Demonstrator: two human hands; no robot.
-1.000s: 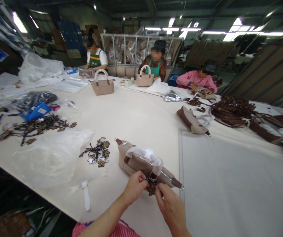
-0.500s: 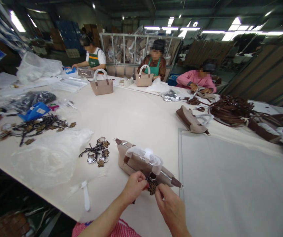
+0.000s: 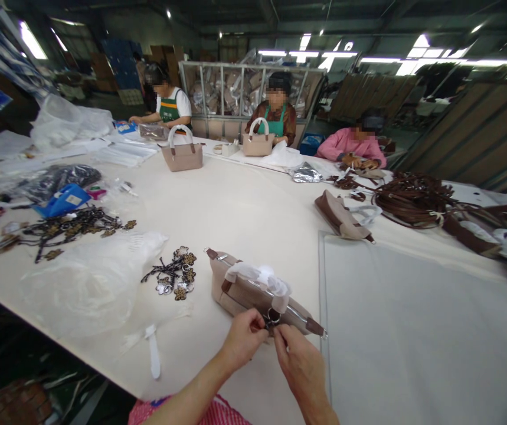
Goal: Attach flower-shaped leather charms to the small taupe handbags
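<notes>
A beige handbag [image 3: 231, 295] with brown trim and white-wrapped handles lies tilted on the table in front of me. At its near side a metal ring [image 3: 273, 315] hangs by the handle base. My left hand [image 3: 245, 337] pinches a dark bag charm [image 3: 268, 324] just below that ring. Opposite it, my right hand [image 3: 300, 357] has thumb and fingers pressed together at the same charm, which the fingers mostly hide. To the left of the bag is a small pile of leopard-print flower charms [image 3: 176, 273] with black cords.
A white plastic tool [image 3: 153, 352] and a clear plastic bag [image 3: 89, 283] lie to the left. More charms [image 3: 76, 224] sit behind them near a blue tape dispenser [image 3: 62, 200]. Another handbag [image 3: 342, 217] and coiled brown straps [image 3: 412, 198] are at right. Several co-workers sit across the table.
Both hands have shifted slightly at the charm. Its leopard-print flower, visible between my fingers before, is now mostly hidden. The handbag has stayed in place.
</notes>
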